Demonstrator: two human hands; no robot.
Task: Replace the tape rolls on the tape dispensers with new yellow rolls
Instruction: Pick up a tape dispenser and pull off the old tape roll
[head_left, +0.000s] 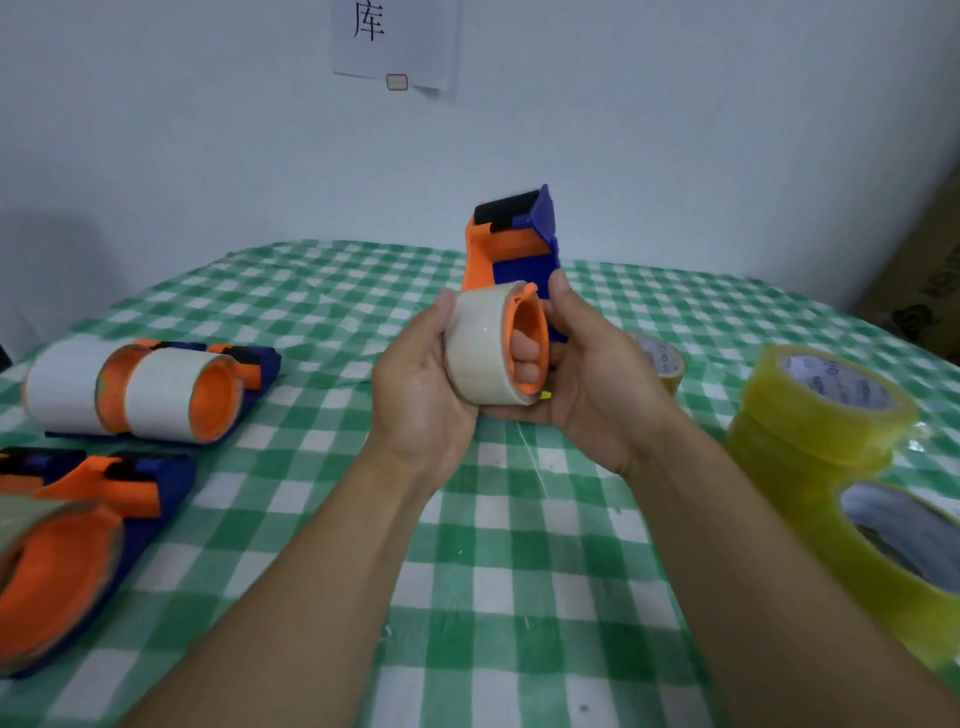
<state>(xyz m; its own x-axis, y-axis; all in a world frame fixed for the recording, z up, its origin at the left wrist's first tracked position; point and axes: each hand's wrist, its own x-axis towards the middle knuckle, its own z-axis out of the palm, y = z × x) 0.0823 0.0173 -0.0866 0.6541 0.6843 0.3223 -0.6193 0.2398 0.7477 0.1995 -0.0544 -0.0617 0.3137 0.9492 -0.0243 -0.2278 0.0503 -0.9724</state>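
Orange and blue plastic, the tape dispenser (511, 244) is held clear of the table at centre, cutter end toward twelve o'clock, with a pale tape roll (480, 348) seated on its orange hub (535, 322). Your left hand (415, 395) is curled round that roll from nine o'clock, thumb over the top. Your right hand (597, 384) is wrapped round the dispenser body from three o'clock. Fingertips (525, 358) show inside the hub, apparently that hand's. The new yellow rolls (826, 410) sit stacked on the green-checked tablecloth (519, 571) at three to four o'clock, beside your right forearm, and a smaller brownish roll (662, 361) lies just behind your right hand. More dispensers (156, 389) lie at eight to nine o'clock, and the rolls that show on them are pale. The job looks barely begun, with the old roll yet to come off. If those fingers press outward inside the hub, they will likely wedge the roll tighter. Pull it off crooked and it may bind on the hub. A hard tug that frees it suddenly could swing the cutter end about or throw your right elbow into the yellow stack and topple it. Whether a loose tape end is free to snag your hands cannot be made out.
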